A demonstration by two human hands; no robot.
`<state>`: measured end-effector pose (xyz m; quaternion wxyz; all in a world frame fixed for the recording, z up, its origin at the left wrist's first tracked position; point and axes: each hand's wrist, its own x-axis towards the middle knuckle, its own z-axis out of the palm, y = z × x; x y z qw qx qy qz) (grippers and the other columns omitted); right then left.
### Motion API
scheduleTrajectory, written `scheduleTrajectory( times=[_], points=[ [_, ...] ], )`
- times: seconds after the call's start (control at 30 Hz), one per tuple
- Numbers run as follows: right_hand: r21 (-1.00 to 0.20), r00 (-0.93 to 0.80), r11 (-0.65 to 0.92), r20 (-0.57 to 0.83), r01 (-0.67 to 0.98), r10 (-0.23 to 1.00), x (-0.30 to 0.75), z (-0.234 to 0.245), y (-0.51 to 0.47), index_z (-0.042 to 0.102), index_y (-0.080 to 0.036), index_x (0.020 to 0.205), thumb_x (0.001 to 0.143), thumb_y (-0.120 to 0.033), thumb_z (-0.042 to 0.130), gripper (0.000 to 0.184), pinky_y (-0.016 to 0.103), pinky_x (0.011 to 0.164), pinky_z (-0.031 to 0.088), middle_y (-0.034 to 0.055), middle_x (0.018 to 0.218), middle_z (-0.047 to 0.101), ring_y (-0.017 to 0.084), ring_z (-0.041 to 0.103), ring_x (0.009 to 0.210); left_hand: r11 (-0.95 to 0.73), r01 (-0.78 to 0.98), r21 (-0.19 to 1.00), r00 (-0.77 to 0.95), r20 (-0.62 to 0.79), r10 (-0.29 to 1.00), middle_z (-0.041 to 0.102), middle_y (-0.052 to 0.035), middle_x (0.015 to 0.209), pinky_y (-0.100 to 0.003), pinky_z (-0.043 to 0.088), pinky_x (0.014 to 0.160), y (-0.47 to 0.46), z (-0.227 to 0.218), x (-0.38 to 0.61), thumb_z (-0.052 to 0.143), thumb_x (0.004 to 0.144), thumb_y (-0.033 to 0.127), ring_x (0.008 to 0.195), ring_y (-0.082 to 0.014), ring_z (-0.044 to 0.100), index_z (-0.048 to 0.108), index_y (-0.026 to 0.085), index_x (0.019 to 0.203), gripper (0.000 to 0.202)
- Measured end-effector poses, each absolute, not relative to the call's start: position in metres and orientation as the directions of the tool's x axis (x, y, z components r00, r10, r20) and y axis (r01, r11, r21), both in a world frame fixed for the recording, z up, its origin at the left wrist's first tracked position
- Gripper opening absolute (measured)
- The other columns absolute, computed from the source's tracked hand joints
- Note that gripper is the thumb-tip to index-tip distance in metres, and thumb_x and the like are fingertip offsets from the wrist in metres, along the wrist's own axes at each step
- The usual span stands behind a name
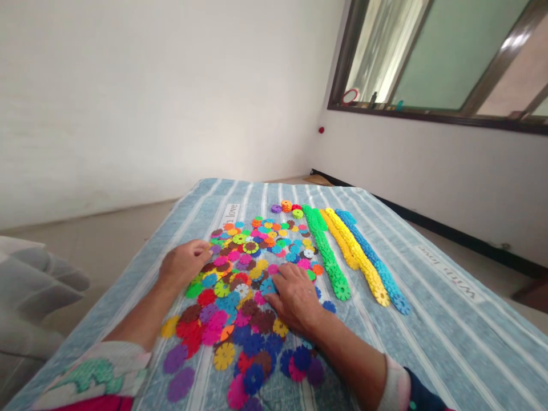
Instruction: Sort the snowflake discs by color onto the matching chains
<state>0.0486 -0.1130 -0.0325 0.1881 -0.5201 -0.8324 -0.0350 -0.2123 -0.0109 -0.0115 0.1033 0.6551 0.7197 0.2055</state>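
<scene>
A loose spread of plastic snowflake discs [244, 262] in many colours lies on the striped cloth in front of me. My left hand [184, 264] is at the left edge of this spread, its thumb and fingers closed together at a purple snowflake disc [215, 250]. On the right side of the spread, my right hand [295, 297] rests palm down, with fingers stretched forward and the thumb apart. A blue snowflake disc [267, 286] lies beside that thumb. What is under the right palm is hidden.
Long overlapping rows of discs lie to the right: green [327, 257], yellow [363, 257] and blue [379, 265]. Behind stand small stacks, one orange [286, 205] and one purple [276, 209]. The blue-striped cloth [428, 331] covers the surface. Sheer white fabric [34, 291] hangs at the left.
</scene>
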Motion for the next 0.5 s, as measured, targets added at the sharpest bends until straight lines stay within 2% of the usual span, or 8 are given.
scheduleTrajectory(
  times=[0.13, 0.27, 0.4, 0.5],
  points=[
    [-0.169, -0.421, 0.489, 0.325, 0.856, 0.847, 0.048, -0.030, -0.113, 0.060, -0.018, 0.094, 0.086, -0.032, 0.062, 0.015, 0.038, 0.088, 0.042, 0.0084, 0.104, 0.059, 0.025, 0.049, 0.103, 0.056, 0.918, 0.393, -0.106, 0.108, 0.988, 0.074, -0.0049, 0.101, -0.025, 0.045, 0.071, -0.008, -0.010, -0.215, 0.047, 0.082, 0.037, 0.090, -0.0187, 0.067, 0.066, 0.018, 0.107, 0.037],
    [-0.200, -0.362, 0.435, 0.318, 0.878, 0.876, 0.046, -0.026, -0.112, 0.060, -0.017, 0.104, 0.084, -0.036, 0.063, 0.028, 0.040, 0.091, 0.042, 0.0101, 0.107, 0.058, 0.027, 0.048, 0.106, 0.078, 0.924, 0.374, -0.123, 0.098, 0.987, 0.075, -0.0035, 0.100, -0.023, 0.045, 0.070, -0.006, -0.010, -0.217, 0.048, 0.082, 0.038, 0.088, -0.0177, 0.067, 0.066, 0.019, 0.108, 0.036],
    [-0.230, -0.334, 0.402, 0.285, 0.886, 0.898, 0.048, -0.026, -0.107, 0.064, -0.017, 0.096, 0.083, -0.041, 0.063, 0.027, 0.042, 0.091, 0.041, 0.0115, 0.107, 0.059, 0.028, 0.049, 0.106, 0.094, 0.927, 0.363, -0.135, 0.088, 0.987, 0.075, -0.0029, 0.100, -0.023, 0.045, 0.070, -0.003, -0.009, -0.218, 0.048, 0.083, 0.038, 0.088, -0.0180, 0.067, 0.066, 0.018, 0.109, 0.037],
    [-0.299, -0.341, 0.427, 0.299, 0.853, 0.891, 0.049, -0.028, -0.103, 0.064, -0.018, 0.096, 0.078, -0.038, 0.068, 0.027, 0.041, 0.089, 0.043, 0.0097, 0.106, 0.061, 0.026, 0.051, 0.103, 0.080, 0.924, 0.375, -0.131, 0.113, 0.985, 0.075, -0.0020, 0.094, -0.024, 0.044, 0.066, 0.000, -0.011, -0.220, 0.050, 0.080, 0.037, 0.083, -0.0184, 0.067, 0.068, 0.019, 0.104, 0.035]
  ],
)
